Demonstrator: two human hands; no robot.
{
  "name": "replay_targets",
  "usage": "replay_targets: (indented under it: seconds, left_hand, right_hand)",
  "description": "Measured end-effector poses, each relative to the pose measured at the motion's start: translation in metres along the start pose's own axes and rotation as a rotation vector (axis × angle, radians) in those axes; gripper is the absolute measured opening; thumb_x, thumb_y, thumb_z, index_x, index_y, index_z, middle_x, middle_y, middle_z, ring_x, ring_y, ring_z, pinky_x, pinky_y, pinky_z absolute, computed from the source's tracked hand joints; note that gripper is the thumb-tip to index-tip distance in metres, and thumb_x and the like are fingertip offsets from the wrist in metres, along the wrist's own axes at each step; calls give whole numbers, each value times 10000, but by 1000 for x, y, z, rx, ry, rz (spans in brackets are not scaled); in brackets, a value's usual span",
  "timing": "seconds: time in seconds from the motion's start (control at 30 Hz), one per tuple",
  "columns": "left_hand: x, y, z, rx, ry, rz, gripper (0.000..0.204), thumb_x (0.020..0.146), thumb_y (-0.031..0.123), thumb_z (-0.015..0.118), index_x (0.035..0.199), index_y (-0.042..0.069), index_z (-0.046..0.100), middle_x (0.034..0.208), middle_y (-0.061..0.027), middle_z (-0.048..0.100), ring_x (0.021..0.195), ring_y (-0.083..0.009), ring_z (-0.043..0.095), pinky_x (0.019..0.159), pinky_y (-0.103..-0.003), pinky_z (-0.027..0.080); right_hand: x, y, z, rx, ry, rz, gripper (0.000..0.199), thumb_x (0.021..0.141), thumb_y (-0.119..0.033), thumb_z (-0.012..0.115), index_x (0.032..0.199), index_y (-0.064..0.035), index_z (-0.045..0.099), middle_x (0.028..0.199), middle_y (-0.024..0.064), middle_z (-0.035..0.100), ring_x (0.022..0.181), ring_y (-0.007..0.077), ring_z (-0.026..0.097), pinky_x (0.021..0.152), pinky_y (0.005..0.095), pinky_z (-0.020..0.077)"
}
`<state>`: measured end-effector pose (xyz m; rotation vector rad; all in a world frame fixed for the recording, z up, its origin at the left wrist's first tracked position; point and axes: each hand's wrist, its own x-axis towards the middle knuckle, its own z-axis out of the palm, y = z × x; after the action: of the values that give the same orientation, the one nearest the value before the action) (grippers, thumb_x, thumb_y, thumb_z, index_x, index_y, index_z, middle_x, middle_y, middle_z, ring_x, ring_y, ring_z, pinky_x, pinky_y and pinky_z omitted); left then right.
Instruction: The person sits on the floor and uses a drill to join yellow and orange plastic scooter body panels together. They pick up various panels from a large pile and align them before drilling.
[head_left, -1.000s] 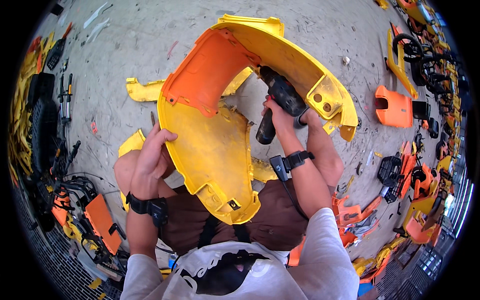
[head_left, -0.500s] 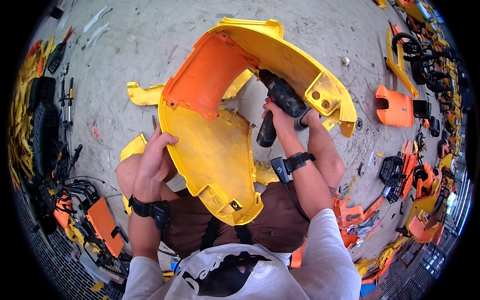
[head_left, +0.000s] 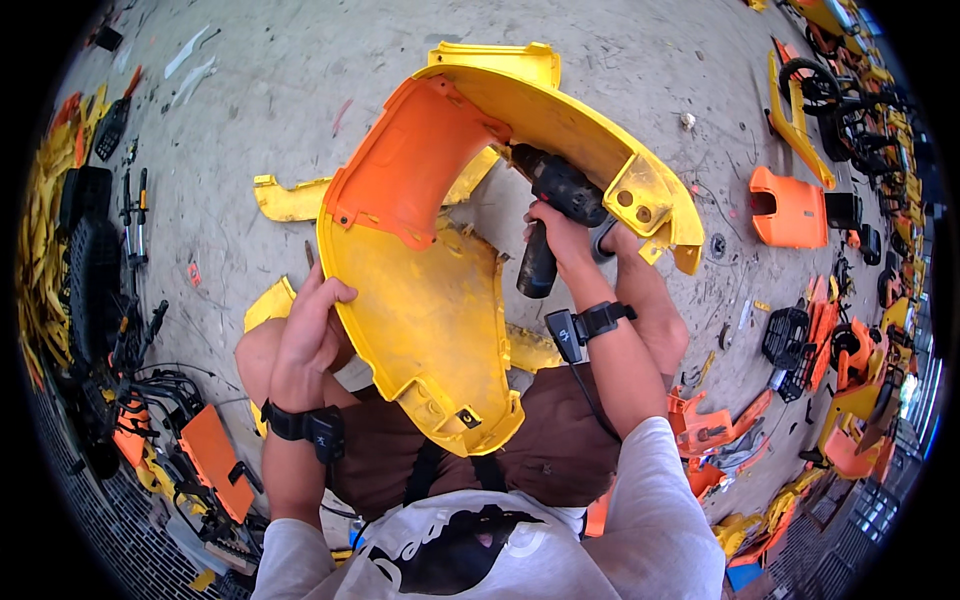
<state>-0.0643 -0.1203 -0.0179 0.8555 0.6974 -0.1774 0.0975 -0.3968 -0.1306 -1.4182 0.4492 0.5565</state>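
Sitting on a dusty grey concrete floor (head_left: pixel 300 90), a person holds a big yellow and orange plastic shell (head_left: pixel 430 290) over their lap. Left hand (head_left: pixel 310 325) is wrapped on the shell's left edge, and right hand (head_left: pixel 560 235) is clamped on a black power drill (head_left: pixel 555 205) inside the shell's curve. Right of the shell lies an orange cover (head_left: pixel 790 205), and left of it a heap of black and yellow parts (head_left: pixel 75 260).

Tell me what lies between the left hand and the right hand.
In the head view, the big yellow and orange fairing panel spans between left hand, gripping its edge, and right hand, which holds a black power drill.
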Motion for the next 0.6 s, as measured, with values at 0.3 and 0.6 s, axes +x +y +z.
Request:
replay_targets:
  seconds: [0.3,0.6]
  left_hand:
    - [-1,0,6,-41,2,6,594,767,-49,458,1354,-3,379,1232,-131,538,1088,-242,572,932,-347,499]
    - [-2,-1,3,-11,5,11,572,780,-46,470,1345,-11,392,1210,-127,558,1073,-230,579,918,-334,499]
  right_hand:
    - [-5,-6,4,-74,19,-51,87,753,-64,625,804,-8,584,660,86,593,533,191,603,524,314,506]
    - [-3,1,-2,-89,-3,-88,89,744,-71,615,798,-13,574,661,77,586,535,185,603,539,312,502]
